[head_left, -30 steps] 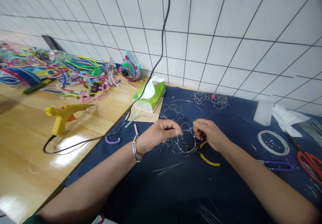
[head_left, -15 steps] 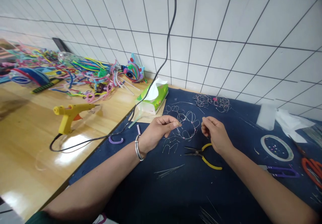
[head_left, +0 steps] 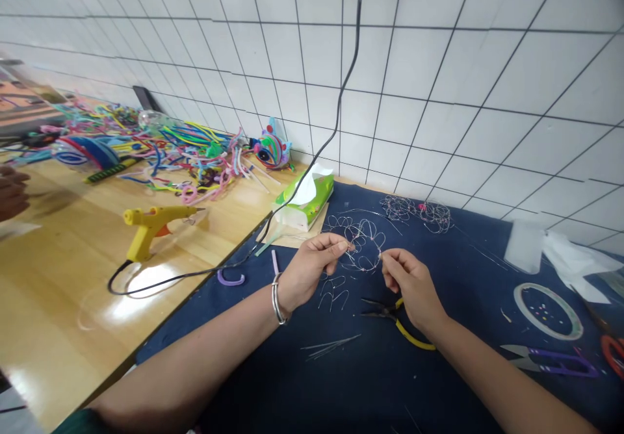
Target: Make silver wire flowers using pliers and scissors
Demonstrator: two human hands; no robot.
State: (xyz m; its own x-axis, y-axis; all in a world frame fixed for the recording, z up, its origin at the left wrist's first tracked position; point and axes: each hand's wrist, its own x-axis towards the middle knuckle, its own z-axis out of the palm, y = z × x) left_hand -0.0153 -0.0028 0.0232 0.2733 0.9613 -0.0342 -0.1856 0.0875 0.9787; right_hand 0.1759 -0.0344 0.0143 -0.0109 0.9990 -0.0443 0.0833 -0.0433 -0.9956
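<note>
My left hand [head_left: 312,262], with a silver bangle at the wrist, pinches what looks like a thin wire [head_left: 350,247] between thumb and forefinger. Close by on the right, my right hand [head_left: 412,284] is closed in a pinch; what its fingertips hold is too small to make out. Behind and between the hands lies a ring of looped wire petals with small pink beads [head_left: 366,267]. Yellow-handled pliers [head_left: 385,310] rest open under my right hand, which partly hides one handle. Bent wire pieces [head_left: 334,292] and several straight wires [head_left: 331,346] lie nearer me on the dark blue cloth [head_left: 292,388].
Left are a yellow glue gun [head_left: 146,229], colourful pipe cleaners [head_left: 180,154] and another person's hand [head_left: 12,193]. A tissue pack [head_left: 309,203] and tangled wire flowers [head_left: 433,216] lie toward the wall. Right are a ring-shaped dish with beads [head_left: 521,297] and purple snips [head_left: 560,361]. A black cord [head_left: 336,112] hangs across.
My right hand has come left, nearer to my left hand, and its fingertips now pinch. The view has shifted slightly, and another person's hand has appeared at the left edge.
</note>
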